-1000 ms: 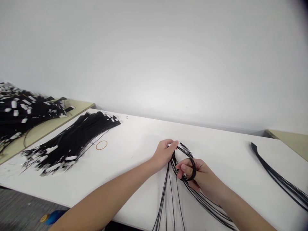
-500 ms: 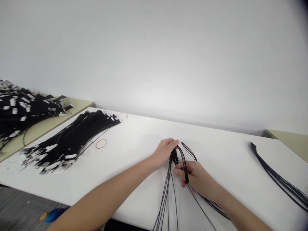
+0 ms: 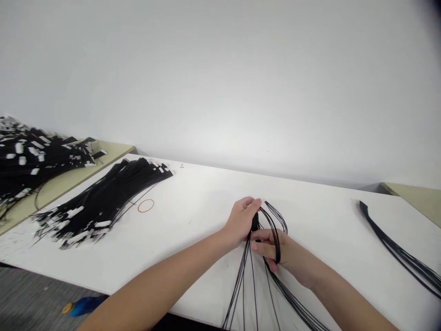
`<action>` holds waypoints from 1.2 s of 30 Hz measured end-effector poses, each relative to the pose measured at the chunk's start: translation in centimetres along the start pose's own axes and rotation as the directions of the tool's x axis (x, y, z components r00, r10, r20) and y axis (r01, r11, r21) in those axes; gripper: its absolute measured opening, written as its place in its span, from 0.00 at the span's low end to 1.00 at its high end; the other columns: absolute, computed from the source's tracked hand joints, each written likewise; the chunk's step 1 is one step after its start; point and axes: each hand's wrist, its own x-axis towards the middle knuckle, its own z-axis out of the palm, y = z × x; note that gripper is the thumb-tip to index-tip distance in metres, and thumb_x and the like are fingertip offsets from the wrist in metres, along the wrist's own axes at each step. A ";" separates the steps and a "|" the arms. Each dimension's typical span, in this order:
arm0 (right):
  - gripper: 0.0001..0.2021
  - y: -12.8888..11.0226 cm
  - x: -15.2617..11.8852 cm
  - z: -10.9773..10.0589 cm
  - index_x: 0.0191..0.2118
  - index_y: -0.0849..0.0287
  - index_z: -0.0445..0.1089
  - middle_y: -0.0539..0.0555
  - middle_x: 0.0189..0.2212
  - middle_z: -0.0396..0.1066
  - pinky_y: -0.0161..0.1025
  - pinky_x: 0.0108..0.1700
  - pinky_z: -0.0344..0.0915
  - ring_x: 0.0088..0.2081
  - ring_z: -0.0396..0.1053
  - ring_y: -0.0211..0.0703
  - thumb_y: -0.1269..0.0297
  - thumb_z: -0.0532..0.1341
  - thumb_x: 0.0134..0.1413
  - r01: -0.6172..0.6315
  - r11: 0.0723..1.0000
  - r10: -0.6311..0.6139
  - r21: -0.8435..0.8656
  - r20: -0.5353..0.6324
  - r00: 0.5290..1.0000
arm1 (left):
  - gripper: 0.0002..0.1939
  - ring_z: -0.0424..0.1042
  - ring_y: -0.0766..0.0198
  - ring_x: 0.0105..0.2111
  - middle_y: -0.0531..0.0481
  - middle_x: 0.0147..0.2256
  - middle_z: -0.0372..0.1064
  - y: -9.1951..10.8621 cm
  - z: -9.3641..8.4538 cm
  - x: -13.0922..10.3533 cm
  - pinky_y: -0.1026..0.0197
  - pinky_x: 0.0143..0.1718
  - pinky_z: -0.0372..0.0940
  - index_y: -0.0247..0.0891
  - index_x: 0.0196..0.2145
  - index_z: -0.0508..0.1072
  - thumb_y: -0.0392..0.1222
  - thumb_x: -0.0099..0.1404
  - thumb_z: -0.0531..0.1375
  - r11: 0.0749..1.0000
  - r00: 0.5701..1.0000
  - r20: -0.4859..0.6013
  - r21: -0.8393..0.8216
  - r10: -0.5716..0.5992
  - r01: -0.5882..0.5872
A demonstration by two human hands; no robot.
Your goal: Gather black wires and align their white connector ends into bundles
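Close to the middle of the table, my left hand pinches a bunch of thin black cables near its upper end, where a small white connector shows by the thumb. Just right of and below it, my right hand has its fingers curled among the same cables, partly hidden by them. A loop of the cables arches over the right hand's thumb and index finger. Loose strands hang down below my left hand, and a thicker bunch runs from under the right hand towards the lower right.
On the left of the white table lies a large pile of black cables with white connectors, beside an orange rubber band. Another cable heap covers the beige side table. A separate cable bundle lies at right.
Both hands have shifted slightly right with the cables. My right-hand fingers have moved closer under my left hand, and the cable loop has slid back over the right hand.
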 end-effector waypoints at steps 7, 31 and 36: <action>0.11 0.4 -0.2 -0.6 0.25 0.62 0.62 0.45 0.20 0.53 0.32 0.28 0.47 0.22 0.49 0.30 0.62 0.64 0.45 0.035 0.991 -0.037 0.132 0.013 0.999 | 0.22 0.51 0.74 0.19 0.57 0.19 0.49 0.1 0.1 -0.1 0.70 0.20 0.50 0.35 0.26 0.62 0.60 0.59 0.54 0.987 0.986 -0.044 0.001 0.158 -0.158; 0.09 1.8 0.3 -1.1 0.37 0.54 0.54 0.47 0.24 0.63 0.34 0.25 0.54 0.23 0.61 0.38 0.55 0.52 0.56 -0.176 0.644 -0.410 -0.744 -0.530 0.742 | 0.20 0.58 0.71 0.27 0.52 0.26 0.57 -0.3 -0.6 0.7 0.67 0.31 0.61 0.36 0.29 0.62 0.59 0.61 0.53 0.948 0.943 -0.215 -0.138 0.253 -0.286; 0.07 2.4 0.8 -1.7 0.37 0.55 0.53 0.50 0.30 0.66 0.34 0.23 0.53 0.21 0.61 0.37 0.58 0.48 0.60 -0.187 0.550 -0.550 -0.814 -0.521 0.653 | 0.20 0.56 0.72 0.28 0.53 0.27 0.54 -0.3 -0.4 0.5 0.69 0.31 0.61 0.36 0.28 0.59 0.58 0.63 0.52 0.942 0.949 -0.176 -0.169 0.260 -0.290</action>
